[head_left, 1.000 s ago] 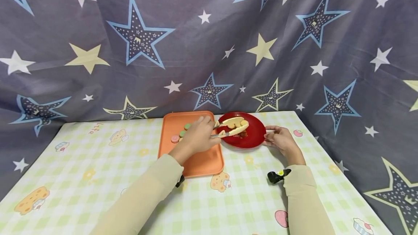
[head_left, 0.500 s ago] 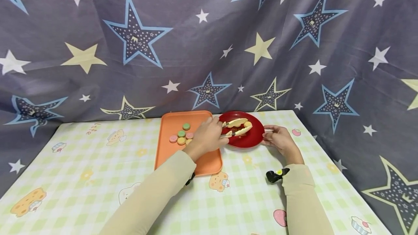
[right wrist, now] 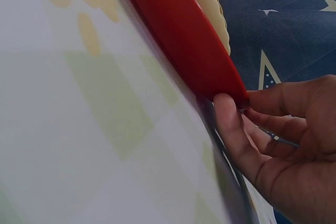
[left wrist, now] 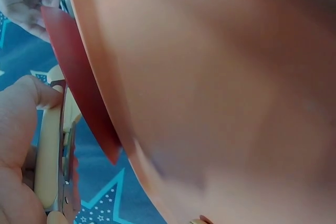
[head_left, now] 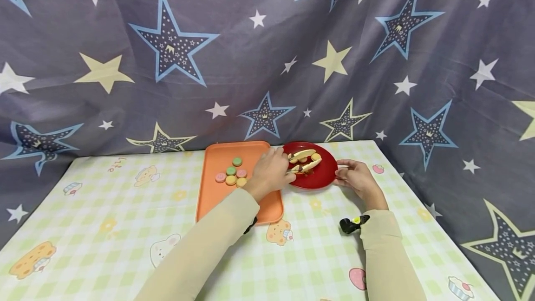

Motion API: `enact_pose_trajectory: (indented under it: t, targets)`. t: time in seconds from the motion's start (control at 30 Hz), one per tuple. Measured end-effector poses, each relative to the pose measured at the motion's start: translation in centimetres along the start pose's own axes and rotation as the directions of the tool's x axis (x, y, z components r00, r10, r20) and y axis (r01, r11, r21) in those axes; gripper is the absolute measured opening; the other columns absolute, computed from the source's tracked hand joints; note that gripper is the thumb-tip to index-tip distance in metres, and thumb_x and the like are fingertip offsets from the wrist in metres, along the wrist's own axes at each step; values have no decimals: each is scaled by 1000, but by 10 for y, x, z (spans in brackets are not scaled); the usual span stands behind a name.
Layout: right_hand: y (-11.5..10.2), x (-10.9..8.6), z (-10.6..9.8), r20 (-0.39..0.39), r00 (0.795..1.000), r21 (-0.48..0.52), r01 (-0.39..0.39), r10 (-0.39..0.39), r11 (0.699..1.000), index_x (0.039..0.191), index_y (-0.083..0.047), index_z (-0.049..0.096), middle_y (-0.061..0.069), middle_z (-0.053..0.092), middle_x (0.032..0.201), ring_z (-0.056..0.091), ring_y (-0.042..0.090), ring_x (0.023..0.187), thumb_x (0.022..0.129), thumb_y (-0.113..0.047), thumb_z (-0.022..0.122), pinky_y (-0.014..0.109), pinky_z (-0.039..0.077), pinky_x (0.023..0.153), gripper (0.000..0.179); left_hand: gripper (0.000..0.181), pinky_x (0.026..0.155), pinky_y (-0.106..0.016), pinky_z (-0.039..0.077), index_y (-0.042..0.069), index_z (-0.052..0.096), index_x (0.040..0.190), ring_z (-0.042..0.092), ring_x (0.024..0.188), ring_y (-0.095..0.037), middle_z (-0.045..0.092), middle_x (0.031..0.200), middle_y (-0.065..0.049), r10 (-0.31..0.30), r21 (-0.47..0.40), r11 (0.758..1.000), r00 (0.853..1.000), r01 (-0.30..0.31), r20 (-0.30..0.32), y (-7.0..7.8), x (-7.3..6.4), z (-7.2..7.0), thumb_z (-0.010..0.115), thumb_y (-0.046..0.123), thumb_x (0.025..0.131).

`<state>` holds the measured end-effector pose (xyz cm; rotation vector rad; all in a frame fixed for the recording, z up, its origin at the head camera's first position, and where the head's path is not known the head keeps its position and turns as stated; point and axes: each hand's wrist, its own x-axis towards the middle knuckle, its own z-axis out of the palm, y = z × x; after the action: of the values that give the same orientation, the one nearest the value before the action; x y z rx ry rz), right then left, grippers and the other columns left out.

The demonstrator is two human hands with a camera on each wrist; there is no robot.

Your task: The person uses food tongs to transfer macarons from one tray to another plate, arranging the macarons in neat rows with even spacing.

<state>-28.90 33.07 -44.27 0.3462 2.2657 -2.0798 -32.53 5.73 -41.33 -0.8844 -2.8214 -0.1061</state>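
My left hand [head_left: 270,171] grips a pair of cream-coloured tongs [head_left: 310,166] over the red plate [head_left: 319,179]. The tongs' two arms stand apart, with yellow macarons [head_left: 316,157] on the plate between and beside their tips. In the left wrist view the thumb lies along the handle of the tongs [left wrist: 50,156]. My right hand [head_left: 357,178] pinches the plate's right rim; in the right wrist view the thumb is below the rim [right wrist: 210,72] and the fingers above it.
An orange tray [head_left: 267,210] lies left of the plate, partly under my left forearm. It bears several macarons: green [head_left: 237,161], pink [head_left: 220,178] and yellow [head_left: 231,180]. A starred curtain [head_left: 234,78] hangs behind the checked tablecloth [head_left: 309,254].
My left hand has shifted right with the tongs, uncovering more macarons on the tray. The tongs' tips have moved a little right over the plate. My right hand keeps its hold on the rim.
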Motion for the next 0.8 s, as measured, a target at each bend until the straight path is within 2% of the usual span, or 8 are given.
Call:
enact_pose_trajectory:
  t: [0.3, 0.53, 0.8]
  targets:
    - [0, 0, 0, 10, 1000, 16, 10, -10, 1000, 146, 12, 40, 12, 63, 99, 68, 14, 78, 96, 11, 50, 29, 60, 75, 51, 42, 100, -40, 44, 6, 69, 103, 45, 121, -26, 55, 130, -11, -40, 19, 999, 999, 39, 26, 3, -1, -3, 64, 47, 93]
    - [-1, -2, 0, 15, 1000, 15, 14, -14, 1000, 146, 12, 40, 14, 60, 101, 68, 15, 78, 96, 11, 50, 28, 60, 75, 51, 39, 96, -38, 44, 7, 69, 99, 45, 114, -24, 54, 122, -9, -55, 27, 998, 998, 55, 31, 3, -1, -2, 65, 46, 93]
    - [-2, -2, 1, 7, 1000, 10, 1, -1, 1000, 147, 11, 40, 16, 64, 103, 68, 16, 79, 96, 11, 50, 30, 60, 76, 53, 38, 94, -38, 43, 7, 69, 98, 45, 112, -24, 54, 117, -8, -60, 5, 998, 998, 60, 21, 5, -3, -2, 66, 45, 92]
